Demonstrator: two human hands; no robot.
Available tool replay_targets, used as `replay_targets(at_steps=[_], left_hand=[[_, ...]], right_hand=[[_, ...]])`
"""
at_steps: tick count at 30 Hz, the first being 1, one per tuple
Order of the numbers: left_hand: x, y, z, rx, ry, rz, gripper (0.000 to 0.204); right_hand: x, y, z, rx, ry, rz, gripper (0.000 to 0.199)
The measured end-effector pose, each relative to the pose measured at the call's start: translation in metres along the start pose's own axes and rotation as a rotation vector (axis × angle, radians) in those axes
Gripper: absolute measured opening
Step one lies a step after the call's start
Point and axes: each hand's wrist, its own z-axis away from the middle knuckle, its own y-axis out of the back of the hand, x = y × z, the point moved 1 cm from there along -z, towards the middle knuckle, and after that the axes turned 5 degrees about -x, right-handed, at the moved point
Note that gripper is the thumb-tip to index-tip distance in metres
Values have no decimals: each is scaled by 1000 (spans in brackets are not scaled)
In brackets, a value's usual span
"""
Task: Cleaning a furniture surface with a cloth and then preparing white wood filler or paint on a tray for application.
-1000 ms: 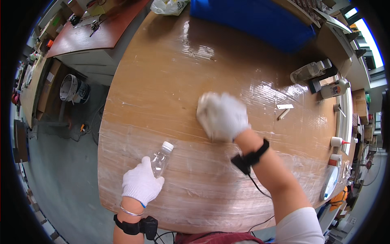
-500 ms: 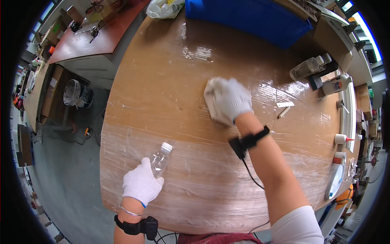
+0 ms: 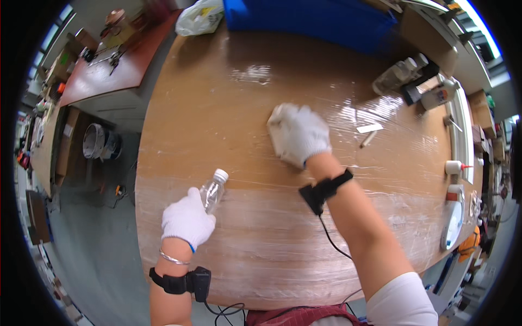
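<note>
My left hand (image 3: 187,218), in a white knit glove, is closed around a clear plastic bottle (image 3: 213,191) with a white cap. The bottle is tilted, its cap pointing away from me over the table's left half. Toward the table's middle, my right hand (image 3: 305,130), gloved the same way, presses a cream-coloured cloth (image 3: 279,136) against the tabletop (image 3: 217,130). Bunched cloth sticks out on the left side of that hand; its fingers are slightly blurred. Clear film with wrinkles covers the brown tabletop.
A blue bin (image 3: 310,24) and a white plastic bag (image 3: 200,17) stand at the far edge. To the right lie a white strip (image 3: 369,128), a small stick (image 3: 368,139), clear bottles (image 3: 392,77) and a red-tipped glue bottle (image 3: 455,167). A bucket (image 3: 95,142) sits on the floor at left.
The cloth and my right hand have shifted slightly on the tabletop. My left hand still grips the bottle. The whole view has turned a little, moving the table's contents within it.
</note>
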Motion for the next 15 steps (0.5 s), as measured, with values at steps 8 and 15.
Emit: replay_targets(at_steps=[8, 15], left_hand=[[97, 53, -52, 143, -117, -87, 41], [243, 18, -20, 93, -509, -125, 37]], right_hand=[[120, 13, 205, -95, -170, -106, 20], [277, 41, 324, 312, -959, 125, 35]])
